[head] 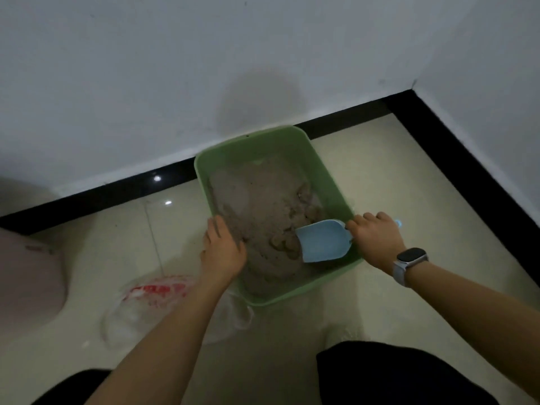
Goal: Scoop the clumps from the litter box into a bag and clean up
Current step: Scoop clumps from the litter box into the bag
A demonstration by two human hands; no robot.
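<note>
A green litter box (pixel 254 143) stands on the floor against the wall, filled with grey-brown litter (pixel 257 200) and clumps (pixel 285 244) near its right side. My right hand (pixel 375 236) grips the handle of a light blue scoop (pixel 323 241), whose blade lies on the litter beside the clumps. My left hand (pixel 223 249) rests on the box's left rim, fingers curled over the edge. A clear plastic bag (pixel 146 305) with red print lies crumpled on the floor left of the box, partly under my left forearm.
The box sits near a room corner with a black skirting board (pixel 455 159) along both white walls. A pale rounded object (pixel 26 276) is at the far left. My dark-clothed knees (pixel 403 375) fill the bottom edge. Glossy cream tiles (pixel 394 185) lie right of the box.
</note>
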